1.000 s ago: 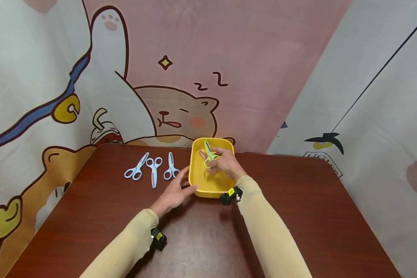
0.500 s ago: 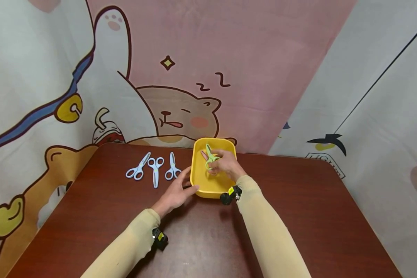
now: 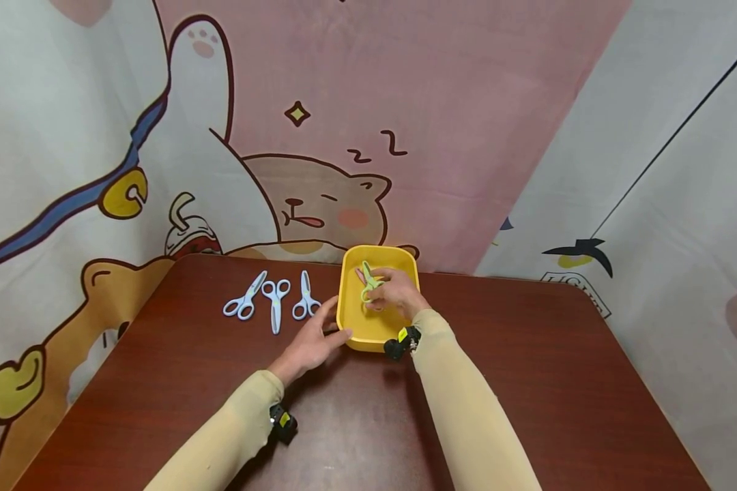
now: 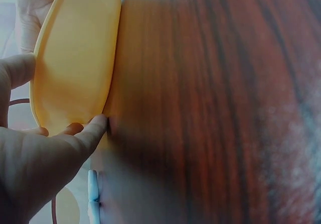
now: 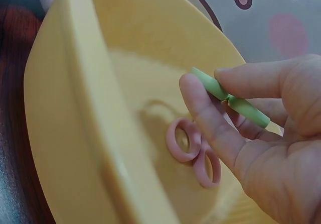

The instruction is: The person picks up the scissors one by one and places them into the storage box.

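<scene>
A yellow plastic bin (image 3: pixel 359 327) stands toward the back of the table. My left hand (image 3: pixel 304 346) holds its near-left corner, thumb at the rim and other fingers against the outer wall, as the left wrist view shows. Inside the bin's opening, my right hand (image 3: pixel 400 293) pinches green scissors (image 5: pixel 248 112) by the handle end between thumb and fingers. The blade (image 3: pixel 366 269) points up toward the back wall of the bin. Under them, pink scissors (image 5: pixel 194 154) lie on the bin floor; their blades are mostly hidden in the right wrist view.
Left of the bin lie blue scissors (image 3: pixel 241 303), a second blue pair (image 3: pixel 276 310) with blades toward me, and a third blue pair (image 3: pixel 306 300) beside my left fingers. A cartoon-printed cloth (image 3: pixel 454 136) hangs behind the brown table (image 3: pixel 546 382).
My right hand has moved slightly left and toward me with the green scissors, lower into the bin. The left hand keeps its place on the bin; the head view has shifted a little.
</scene>
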Tool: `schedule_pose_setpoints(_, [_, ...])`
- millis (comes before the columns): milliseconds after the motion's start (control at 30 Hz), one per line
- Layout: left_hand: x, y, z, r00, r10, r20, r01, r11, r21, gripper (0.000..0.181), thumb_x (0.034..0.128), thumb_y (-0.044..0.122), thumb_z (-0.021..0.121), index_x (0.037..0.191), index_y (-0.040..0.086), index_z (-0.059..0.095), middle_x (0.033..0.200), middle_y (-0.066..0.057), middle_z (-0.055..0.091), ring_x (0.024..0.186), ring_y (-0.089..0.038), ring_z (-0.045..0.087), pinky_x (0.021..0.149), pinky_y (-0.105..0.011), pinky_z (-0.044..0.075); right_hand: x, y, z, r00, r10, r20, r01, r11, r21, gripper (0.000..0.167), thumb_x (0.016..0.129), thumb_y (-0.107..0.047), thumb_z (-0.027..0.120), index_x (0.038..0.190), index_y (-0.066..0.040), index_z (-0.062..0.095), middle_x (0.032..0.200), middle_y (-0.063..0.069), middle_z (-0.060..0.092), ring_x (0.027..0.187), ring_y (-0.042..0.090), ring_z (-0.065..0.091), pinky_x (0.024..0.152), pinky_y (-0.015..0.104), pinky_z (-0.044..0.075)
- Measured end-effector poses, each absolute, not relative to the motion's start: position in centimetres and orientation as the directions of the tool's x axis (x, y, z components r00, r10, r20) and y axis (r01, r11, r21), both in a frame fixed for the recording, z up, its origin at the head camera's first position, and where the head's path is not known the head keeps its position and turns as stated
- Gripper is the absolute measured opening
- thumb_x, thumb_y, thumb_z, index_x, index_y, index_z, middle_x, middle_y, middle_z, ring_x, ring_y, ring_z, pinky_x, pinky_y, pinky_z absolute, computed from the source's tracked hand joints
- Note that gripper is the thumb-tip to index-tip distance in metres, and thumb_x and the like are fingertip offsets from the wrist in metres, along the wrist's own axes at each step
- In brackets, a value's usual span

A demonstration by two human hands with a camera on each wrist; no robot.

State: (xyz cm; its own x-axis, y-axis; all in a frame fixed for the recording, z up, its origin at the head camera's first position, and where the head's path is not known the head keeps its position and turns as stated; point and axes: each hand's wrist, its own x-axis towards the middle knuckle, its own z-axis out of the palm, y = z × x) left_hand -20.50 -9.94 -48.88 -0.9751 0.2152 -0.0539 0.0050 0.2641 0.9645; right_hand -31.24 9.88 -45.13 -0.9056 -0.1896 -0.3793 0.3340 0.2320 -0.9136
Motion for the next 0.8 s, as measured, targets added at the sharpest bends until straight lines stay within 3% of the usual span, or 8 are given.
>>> schedule_pose_setpoints(167, [-20.48, -9.88, -48.76, -0.975, 0.215, -0.061, -0.001, 0.27, 0.963, 0.076, 0.1009, 0.014, 0.067, 0.164, 0.01, 0.024, 0.158, -0.019, 0.044, 0.13, -0.037, 0.057, 0.099, -0.045, 0.054, -31.36, 9.82, -45.29, -0.899, -0.194, -0.394, 0.35, 0.224, -0.91, 0.065, 0.091, 0.008, 0.072, 0.15, -0.003, 0.051, 0.101, 0.019, 0.064, 0.071, 0.023, 0.073, 0.084, 0.042, 0.062])
schedule_pose_setpoints(800, [-20.48, -9.94, -48.92, -0.973, 0.226, -0.048, 0.015, 0.27, 0.963, 0.077, 0.1013, 0.015, 0.067, 0.164, 0.01, 0.023, 0.158, -0.018, 0.044, 0.131, -0.038, 0.056, 0.099, -0.045, 0.054, -30.9, 9.01, -45.36, -0.884, -0.244, -0.398, 0.35, 0.217, -0.911, 0.064, 0.093, 0.011, 0.067, 0.152, 0.001, 0.047, 0.109, 0.019, 0.059, 0.082, 0.027, 0.073, 0.091, 0.046, 0.059])
